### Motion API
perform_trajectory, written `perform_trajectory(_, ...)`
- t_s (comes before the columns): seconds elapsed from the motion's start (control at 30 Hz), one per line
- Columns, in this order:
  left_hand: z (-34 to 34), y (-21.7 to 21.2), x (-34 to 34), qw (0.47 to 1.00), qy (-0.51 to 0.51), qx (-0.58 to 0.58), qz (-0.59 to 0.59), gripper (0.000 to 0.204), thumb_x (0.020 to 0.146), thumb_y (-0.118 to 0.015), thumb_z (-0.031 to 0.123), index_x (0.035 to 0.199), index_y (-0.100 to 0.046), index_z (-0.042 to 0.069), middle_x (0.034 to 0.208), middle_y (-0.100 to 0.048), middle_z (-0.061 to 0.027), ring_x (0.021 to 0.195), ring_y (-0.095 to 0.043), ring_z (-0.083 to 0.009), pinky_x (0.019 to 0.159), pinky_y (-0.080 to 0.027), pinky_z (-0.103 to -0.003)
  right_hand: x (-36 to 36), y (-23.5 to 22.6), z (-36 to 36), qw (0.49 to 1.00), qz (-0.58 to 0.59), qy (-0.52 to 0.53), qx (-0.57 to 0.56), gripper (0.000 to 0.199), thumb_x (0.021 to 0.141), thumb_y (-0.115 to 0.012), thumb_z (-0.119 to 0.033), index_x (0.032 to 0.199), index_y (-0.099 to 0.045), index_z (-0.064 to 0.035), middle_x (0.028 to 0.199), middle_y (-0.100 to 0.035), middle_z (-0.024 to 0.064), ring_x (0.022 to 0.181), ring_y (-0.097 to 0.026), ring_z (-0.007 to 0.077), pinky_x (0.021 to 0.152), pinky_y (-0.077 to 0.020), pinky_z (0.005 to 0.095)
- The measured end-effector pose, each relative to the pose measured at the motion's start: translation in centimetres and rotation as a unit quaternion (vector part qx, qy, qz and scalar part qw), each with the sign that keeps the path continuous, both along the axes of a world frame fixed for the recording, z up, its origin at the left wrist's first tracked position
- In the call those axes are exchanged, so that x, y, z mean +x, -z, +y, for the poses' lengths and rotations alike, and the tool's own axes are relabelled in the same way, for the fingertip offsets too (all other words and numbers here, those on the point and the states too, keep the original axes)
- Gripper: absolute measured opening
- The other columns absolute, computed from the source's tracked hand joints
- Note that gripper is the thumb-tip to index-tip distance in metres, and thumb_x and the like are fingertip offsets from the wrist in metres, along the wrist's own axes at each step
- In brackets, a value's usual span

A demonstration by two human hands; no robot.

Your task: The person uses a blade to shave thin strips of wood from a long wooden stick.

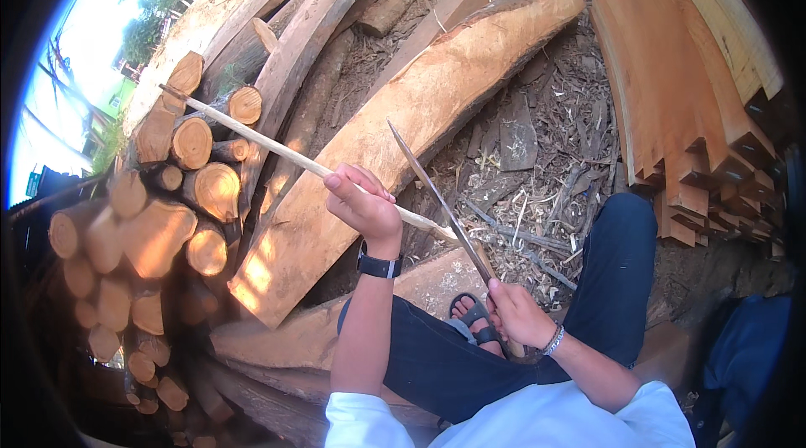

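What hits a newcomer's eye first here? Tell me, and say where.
First, near the centre, the long blade in the right hand, angled past the near end of the pale stick that the left hand grips. Next, the broad wooden slab lying diagonally behind them. Then the log pile at left, cut ends showing, and stacked timber at upper right.

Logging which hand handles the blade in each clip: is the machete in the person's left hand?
No, the right hand grips the machete, while the left hand holds a long wooden stick.
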State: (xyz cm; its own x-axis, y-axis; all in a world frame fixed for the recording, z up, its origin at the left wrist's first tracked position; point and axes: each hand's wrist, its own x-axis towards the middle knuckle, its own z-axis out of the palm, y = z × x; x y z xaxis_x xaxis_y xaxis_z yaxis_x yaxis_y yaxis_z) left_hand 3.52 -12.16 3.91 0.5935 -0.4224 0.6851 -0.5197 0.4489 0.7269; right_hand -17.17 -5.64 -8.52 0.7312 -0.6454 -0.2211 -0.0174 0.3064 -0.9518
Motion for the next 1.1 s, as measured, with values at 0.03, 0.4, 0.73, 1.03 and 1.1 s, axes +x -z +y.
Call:
perform_trajectory(0.03, -0.2, -0.1, 0.0, 1.0, 0.005, 0.004, -0.004, 0.062, 0.094, -0.022, 0.063, 0.06, -0.031, 0.012, 0.044, -0.03, -0.0009, 0.033, -0.028, -0.0087, 0.031, -0.027, -0.02, 0.1, 0.0, 0.0, 1.0, 0.01, -0.01, 0.007, 0.055, 0.101, -0.027, -0.041, 0.071, -0.048, -0.0008, 0.052, -0.047, 0.0022, 0.042, -0.047, 0.0103, 0.039, -0.0403, 0.0255)
perform_trajectory(0.4, 5.8, 1.5, -0.8, 0.997, 0.033, -0.031, 0.067, 0.065, 0.09, -0.019, 0.07, 0.061, -0.03, 0.012, 0.046, -0.029, -0.0005, 0.035, -0.027, -0.0092, 0.031, -0.024, -0.019, -1.6, 1.9, 1.1, 0.985, 0.148, -0.093, 0.002, 0.056, 0.1, -0.031, -0.036, 0.09, -0.063, 0.0087, 0.062, -0.062, 0.0139, 0.069, -0.067, 0.0276, 0.067, -0.0505, 0.0385)
perform_trajectory(0.73, 11.0, 3.5, -3.3, 0.994, -0.05, -0.095, 0.02, 0.069, 0.087, -0.013, 0.073, 0.058, -0.029, 0.014, 0.042, -0.029, -0.0005, 0.033, -0.029, -0.0088, 0.033, -0.03, -0.018, -0.6, 4.3, 3.5, 0.988, 0.057, -0.048, -0.137, 0.049, 0.099, -0.038, -0.034, 0.075, -0.056, 0.0049, 0.068, -0.057, 0.0262, 0.068, -0.057, 0.043, 0.068, -0.0454, 0.0473)
perform_trajectory(1.03, 12.3, 4.4, -4.0, 0.987, -0.098, -0.123, 0.016, 0.066, 0.09, -0.018, 0.071, 0.057, -0.026, 0.014, 0.045, -0.024, 0.0008, 0.033, -0.025, -0.0092, 0.033, -0.029, -0.019, -0.8, 2.5, 3.2, 0.974, 0.07, -0.058, -0.208, 0.04, 0.097, -0.043, -0.031, 0.079, -0.056, 0.0034, 0.06, -0.056, 0.0237, 0.064, -0.06, 0.0419, 0.059, -0.0461, 0.047)
perform_trajectory(1.1, 12.7, 4.7, -3.9, 0.986, -0.101, -0.135, 0.016, 0.066, 0.09, -0.018, 0.071, 0.057, -0.025, 0.014, 0.045, -0.023, 0.001, 0.033, -0.024, -0.0093, 0.033, -0.028, -0.019, -0.3, 3.9, 3.0, 0.978, 0.078, -0.059, -0.184, 0.041, 0.097, -0.044, -0.031, 0.078, -0.055, 0.0036, 0.06, -0.056, 0.024, 0.064, -0.06, 0.0417, 0.059, -0.0461, 0.0473)
